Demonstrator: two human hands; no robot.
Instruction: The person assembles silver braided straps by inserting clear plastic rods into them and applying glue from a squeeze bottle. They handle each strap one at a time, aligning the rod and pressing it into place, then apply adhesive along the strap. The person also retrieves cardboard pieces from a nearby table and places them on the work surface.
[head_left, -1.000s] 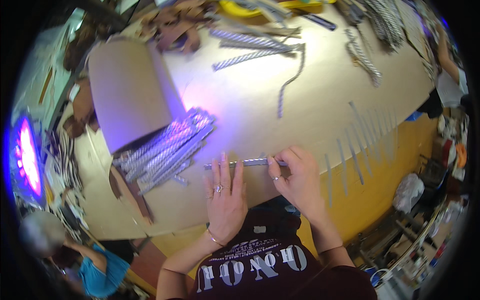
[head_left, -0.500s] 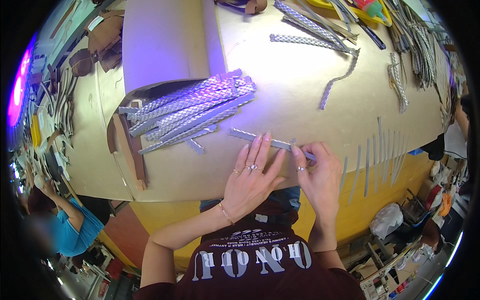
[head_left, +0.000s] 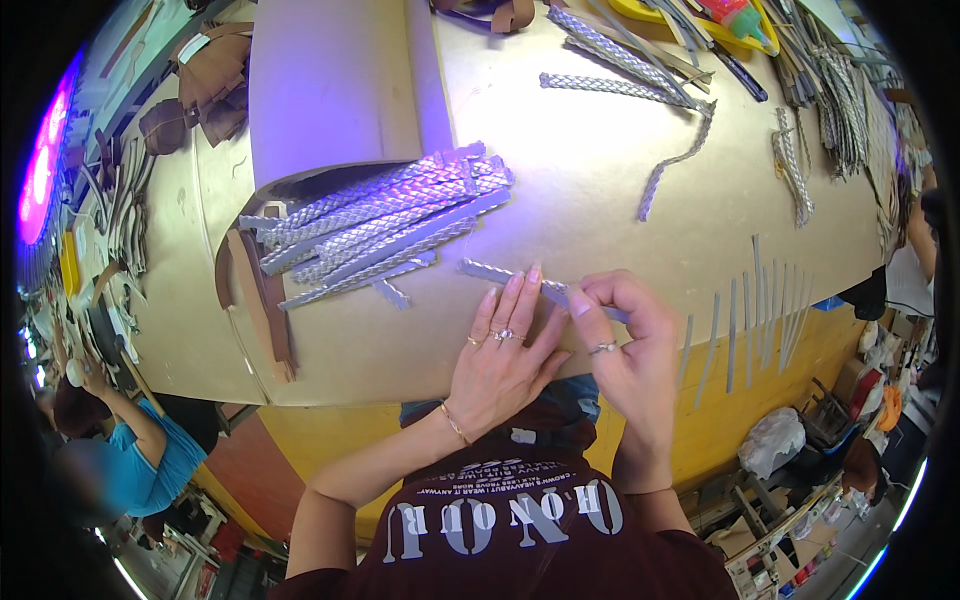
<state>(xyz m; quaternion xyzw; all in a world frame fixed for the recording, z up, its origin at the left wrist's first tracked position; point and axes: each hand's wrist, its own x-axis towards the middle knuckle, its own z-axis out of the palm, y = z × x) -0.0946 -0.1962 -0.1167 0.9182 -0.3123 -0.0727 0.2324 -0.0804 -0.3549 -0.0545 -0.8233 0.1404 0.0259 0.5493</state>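
A narrow grey braided strap (head_left: 490,270) lies slantwise on the table near its front edge. My left hand (head_left: 507,340) rests flat with fingers stretched out, the fingertips pressing on the strap's middle. Just right of them my right hand (head_left: 635,335) is closed, thumb and forefinger pinching the strap toward its right end. That end partly hides under the right fingers. To the left lies a pile of silver-grey braided straps (head_left: 390,215), with a short loose piece (head_left: 393,293) at its lower edge.
A large rolled sheet (head_left: 335,90) stands behind the pile, and brown strips (head_left: 262,300) lie left of it. More braided straps (head_left: 620,88) and a yellow tray (head_left: 745,35) are farther back. Thin grey strips (head_left: 733,335) hang over the front edge at right. A person in blue (head_left: 165,460) is at left.
My right thumb and forefinger have shifted left along the strap, closer to the left fingertips, covering a small end that showed there before. My left hand stays nearly in place.
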